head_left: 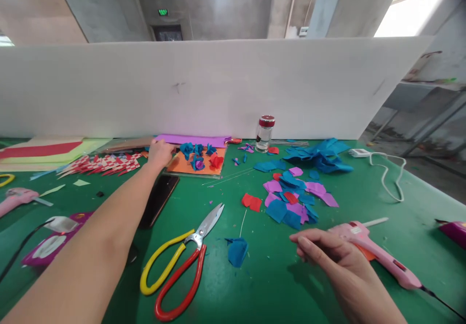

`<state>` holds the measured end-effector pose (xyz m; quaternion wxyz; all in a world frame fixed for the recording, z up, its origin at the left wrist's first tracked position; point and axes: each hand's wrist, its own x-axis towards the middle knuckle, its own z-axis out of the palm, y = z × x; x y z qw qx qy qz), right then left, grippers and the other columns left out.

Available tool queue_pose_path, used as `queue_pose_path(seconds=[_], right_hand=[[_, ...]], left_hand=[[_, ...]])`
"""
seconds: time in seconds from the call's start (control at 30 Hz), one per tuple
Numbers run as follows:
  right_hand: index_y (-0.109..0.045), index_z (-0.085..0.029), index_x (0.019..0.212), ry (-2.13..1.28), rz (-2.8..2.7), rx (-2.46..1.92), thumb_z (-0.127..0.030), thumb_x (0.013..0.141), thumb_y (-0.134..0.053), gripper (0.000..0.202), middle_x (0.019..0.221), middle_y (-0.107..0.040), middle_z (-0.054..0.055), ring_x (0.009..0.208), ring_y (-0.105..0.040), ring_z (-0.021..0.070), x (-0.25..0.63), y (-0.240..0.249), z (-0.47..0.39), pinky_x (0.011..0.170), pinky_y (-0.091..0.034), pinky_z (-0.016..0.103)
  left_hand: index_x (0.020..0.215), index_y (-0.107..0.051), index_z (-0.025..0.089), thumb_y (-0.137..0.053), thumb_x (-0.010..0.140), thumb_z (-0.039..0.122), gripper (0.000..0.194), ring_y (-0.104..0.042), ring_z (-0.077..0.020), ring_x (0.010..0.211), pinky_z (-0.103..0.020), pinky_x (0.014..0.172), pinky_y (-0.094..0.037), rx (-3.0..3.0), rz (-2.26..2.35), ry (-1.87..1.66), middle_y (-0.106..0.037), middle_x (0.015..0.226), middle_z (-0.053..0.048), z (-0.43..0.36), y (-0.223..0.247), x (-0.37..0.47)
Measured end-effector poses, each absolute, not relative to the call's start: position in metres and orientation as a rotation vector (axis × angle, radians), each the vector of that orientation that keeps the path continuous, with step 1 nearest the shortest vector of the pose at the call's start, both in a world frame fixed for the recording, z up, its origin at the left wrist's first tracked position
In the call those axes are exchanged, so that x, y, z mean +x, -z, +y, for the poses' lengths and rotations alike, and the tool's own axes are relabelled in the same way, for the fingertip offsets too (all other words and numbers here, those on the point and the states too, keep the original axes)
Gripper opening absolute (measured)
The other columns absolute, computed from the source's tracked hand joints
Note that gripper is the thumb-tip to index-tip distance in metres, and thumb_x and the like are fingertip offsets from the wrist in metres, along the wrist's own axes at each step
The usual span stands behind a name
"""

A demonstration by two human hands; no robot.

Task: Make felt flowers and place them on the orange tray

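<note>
My left hand (162,153) reaches to the back, at the left side of an orange sheet (178,164) bearing several small blue, purple and red paper flowers (198,163). Its fingers are bent together, and whatever they hold is hidden. Over the front right, my right hand (338,261) has thumb and fingertips drawn together with nothing visible between them. Close beside it lies a pink glue gun (386,256). Between my arms are scissors (198,236) with yellow and red handles, a blue paper petal (238,252), a thin wire (242,223) and red paper pieces (251,202).
Blue and purple paper pieces (291,200) lie in a pile, with crumpled blue paper (320,155) behind. A red-lidded jar (265,135) stands near the white partition (218,86). A dark phone (159,200) lies under my left arm. A white cable (386,176) is at right.
</note>
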<state>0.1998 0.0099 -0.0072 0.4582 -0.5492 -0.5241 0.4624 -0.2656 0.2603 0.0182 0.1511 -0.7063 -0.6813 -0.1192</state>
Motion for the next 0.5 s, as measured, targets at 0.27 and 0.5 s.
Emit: queue_pose_path(seconds=[0.27, 0.5], right_hand=[[-0.078, -0.024, 0.08, -1.118, -1.424, -1.346, -0.057, 0.071, -0.069, 0.035, 0.074, -0.07, 0.006, 0.066, -0.062, 0.0196, 0.195, 0.005, 0.012, 0.056, -0.05, 0.025], [-0.078, -0.026, 0.08, -1.096, -1.533, -1.305, -0.052, 0.076, -0.067, 0.029, 0.078, -0.073, 0.005, 0.069, -0.064, 0.0199, 0.195, 0.008, 0.01, 0.062, -0.052, 0.025]], left_hand=[[0.085, -0.072, 0.015, -0.063, 0.074, 0.033, 0.023, -0.048, -0.0312, 0.102, -0.044, 0.094, -0.018, -1.972, -1.875, 0.205, -0.069, 0.087, -0.014, 0.26, -0.012, -0.263], [0.09, -0.071, 0.015, -0.052, 0.083, 0.029, 0.025, -0.049, -0.0295, 0.099, -0.043, 0.09, -0.021, -1.876, -1.867, 0.229, -0.07, 0.09, -0.014, 0.259, -0.004, -0.264]])
